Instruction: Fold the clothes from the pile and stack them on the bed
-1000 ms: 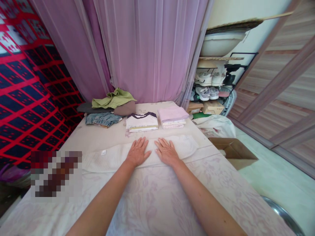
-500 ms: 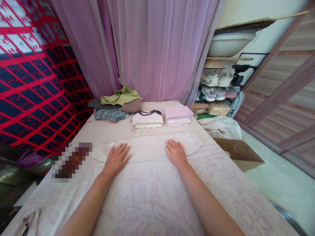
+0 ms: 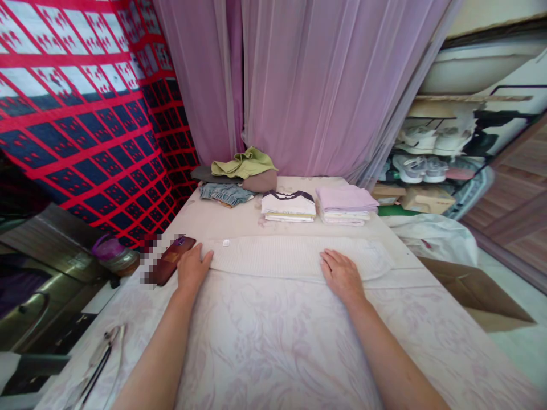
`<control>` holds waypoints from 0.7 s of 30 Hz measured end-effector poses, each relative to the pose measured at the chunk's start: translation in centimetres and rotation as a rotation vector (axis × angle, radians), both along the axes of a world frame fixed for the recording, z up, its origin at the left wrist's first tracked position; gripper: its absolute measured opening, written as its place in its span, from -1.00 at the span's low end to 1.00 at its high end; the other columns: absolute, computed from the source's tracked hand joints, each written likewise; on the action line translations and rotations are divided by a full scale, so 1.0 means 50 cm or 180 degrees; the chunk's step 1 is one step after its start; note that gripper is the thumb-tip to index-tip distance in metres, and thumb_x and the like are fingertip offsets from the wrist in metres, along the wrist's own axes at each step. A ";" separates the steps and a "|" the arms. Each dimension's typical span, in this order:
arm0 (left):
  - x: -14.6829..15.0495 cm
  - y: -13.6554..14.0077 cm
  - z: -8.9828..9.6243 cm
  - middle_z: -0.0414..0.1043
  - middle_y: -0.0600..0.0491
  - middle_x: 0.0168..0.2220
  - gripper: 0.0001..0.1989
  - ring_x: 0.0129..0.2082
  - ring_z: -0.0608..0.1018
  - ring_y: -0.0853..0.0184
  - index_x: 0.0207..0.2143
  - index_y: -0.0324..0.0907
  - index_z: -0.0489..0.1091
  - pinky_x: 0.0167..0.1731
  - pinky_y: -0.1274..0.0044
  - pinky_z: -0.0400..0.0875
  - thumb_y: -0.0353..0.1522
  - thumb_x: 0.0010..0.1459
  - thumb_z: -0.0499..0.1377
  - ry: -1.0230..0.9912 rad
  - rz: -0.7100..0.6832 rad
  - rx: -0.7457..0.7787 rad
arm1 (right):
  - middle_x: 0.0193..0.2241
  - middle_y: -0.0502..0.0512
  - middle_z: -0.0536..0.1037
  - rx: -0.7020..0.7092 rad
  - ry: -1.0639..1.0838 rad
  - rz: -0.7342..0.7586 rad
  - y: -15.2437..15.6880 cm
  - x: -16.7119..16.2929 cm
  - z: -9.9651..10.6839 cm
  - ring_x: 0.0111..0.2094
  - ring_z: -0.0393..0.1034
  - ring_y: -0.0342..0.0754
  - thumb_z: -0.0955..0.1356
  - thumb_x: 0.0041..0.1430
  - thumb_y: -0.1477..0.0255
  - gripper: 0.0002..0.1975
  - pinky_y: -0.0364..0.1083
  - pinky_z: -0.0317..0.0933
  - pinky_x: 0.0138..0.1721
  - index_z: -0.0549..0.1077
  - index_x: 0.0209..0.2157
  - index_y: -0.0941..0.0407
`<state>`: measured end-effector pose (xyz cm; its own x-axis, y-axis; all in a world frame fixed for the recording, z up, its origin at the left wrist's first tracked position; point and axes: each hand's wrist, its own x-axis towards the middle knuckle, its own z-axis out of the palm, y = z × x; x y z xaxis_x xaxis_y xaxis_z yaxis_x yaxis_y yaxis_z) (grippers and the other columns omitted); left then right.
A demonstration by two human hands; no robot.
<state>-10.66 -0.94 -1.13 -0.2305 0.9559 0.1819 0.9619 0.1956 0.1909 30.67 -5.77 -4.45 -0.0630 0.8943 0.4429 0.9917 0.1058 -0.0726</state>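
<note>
A white ribbed garment, folded into a long strip, lies flat across the bed, with a small white label near its left end. My left hand is at that left end, thumb apart from the other fingers, which are partly hidden. Just left of it lies a dark reddish phone, partly blurred out. Palm down, my right hand rests on the right part of the strip with its fingers stretched out.
Beyond the strip sit a folded white shirt with dark trim, a lilac folded stack and a heap of trousers with a green garment. Cables lie front left. A cardboard box stands right of the bed.
My left hand has slid left along the strip to its end, beside the phone. My right hand stays on the strip's right part. The view has turned left.
</note>
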 end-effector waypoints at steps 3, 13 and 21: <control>0.000 0.015 0.025 0.43 -0.19 0.04 -0.43 0.04 0.44 0.00 0.13 -0.25 0.30 -0.01 0.27 0.32 -0.11 0.16 0.03 0.0048 0.0098 -0.0403 | -0.03 0.15 0.53 0.0033 -0.0003 0.0007 0.000 0.002 0.000 0.00 0.37 0.03 0.17 0.28 0.37 -0.66 0.03 0.15 0.05 0.51 -0.09 0.11; -0.016 0.050 0.054 0.54 -0.08 -0.13 -0.63 -0.13 0.56 0.19 -0.07 -0.19 0.38 -0.19 0.49 0.39 -0.19 0.15 0.07 -0.0717 0.0182 -0.0576 | -0.03 0.17 0.52 -0.0100 0.0104 0.0035 0.000 0.003 0.007 0.00 0.37 0.04 0.16 0.26 0.35 -0.63 0.04 0.15 0.05 0.52 -0.09 0.10; 0.005 0.027 0.030 0.49 -0.18 -0.08 -0.62 -0.08 0.53 0.07 -0.03 -0.21 0.35 -0.12 0.36 0.38 -0.21 0.15 0.10 -0.0524 0.0356 -0.0306 | -0.02 0.18 0.51 -0.0069 0.0040 0.0021 0.000 0.005 0.000 0.02 0.35 0.04 0.14 0.27 0.34 -0.61 0.03 0.14 0.06 0.50 -0.08 0.12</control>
<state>-10.39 0.43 0.39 -0.3552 0.9338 0.0423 0.8906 0.3243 0.3189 30.93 -5.76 -4.44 -0.0636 0.9033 0.4243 0.9900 0.1107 -0.0873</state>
